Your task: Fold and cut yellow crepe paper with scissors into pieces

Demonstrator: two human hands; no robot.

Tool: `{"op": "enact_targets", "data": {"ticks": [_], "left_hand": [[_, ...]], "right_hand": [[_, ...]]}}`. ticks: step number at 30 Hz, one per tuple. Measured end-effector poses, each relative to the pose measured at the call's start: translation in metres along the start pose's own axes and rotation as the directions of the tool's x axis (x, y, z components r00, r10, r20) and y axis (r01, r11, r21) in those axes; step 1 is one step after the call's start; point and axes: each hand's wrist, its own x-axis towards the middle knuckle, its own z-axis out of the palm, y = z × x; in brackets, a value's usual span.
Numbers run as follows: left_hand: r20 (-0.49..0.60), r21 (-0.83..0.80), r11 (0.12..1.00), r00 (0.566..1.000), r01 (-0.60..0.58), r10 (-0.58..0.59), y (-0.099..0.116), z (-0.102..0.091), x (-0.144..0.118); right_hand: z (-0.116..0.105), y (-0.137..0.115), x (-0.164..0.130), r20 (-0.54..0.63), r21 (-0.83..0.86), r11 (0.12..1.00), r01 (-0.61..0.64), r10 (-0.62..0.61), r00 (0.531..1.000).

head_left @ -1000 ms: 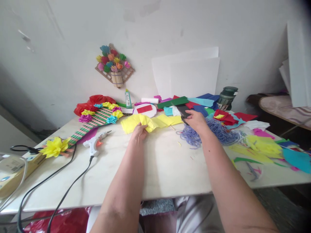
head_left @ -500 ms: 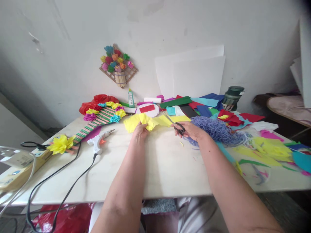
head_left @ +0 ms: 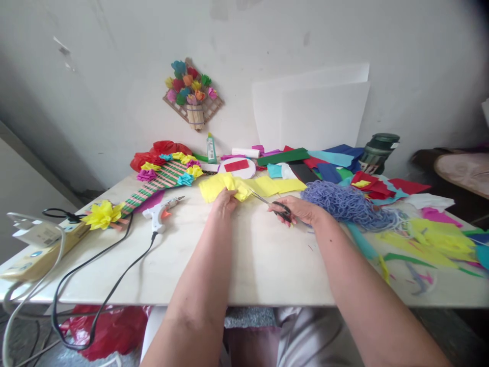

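My left hand (head_left: 226, 201) pinches the edge of a sheet of yellow crepe paper (head_left: 214, 187), which lies bunched on the table and stretches to the right as a flatter strip. In my right hand (head_left: 295, 209) is a pair of scissors (head_left: 281, 210) with black handles. Their blade tips point left and meet the paper's edge close to my left fingers; whether they cut into it I cannot tell. Behind the paper rests a white oval disc (head_left: 249, 172) with a red paper strip (head_left: 236, 165) on it.
A white glue gun (head_left: 156, 218) and its cord lie left, by a power strip (head_left: 42, 255). Beyond is a striped craft piece (head_left: 147, 191) with paper flowers. Blue-violet yarn (head_left: 340, 201), coloured paper scraps (head_left: 439, 237) and a dark jar (head_left: 378, 153) occupy the right.
The scissors have moved left and slightly down, bringing their tips to the yellow paper near my left fingers. My left hand keeps its hold. The whole view has shifted a little.
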Motion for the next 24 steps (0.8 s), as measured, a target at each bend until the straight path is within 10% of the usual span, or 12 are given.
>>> {"op": "enact_targets", "data": {"ticks": [24], "left_hand": [[-0.034,-0.068,0.998,0.999,0.011,-0.014,0.002,0.001,0.003]], "right_hand": [[0.006,-0.011,0.037,0.044,0.066,0.998,-0.023,0.020,0.999]]}}
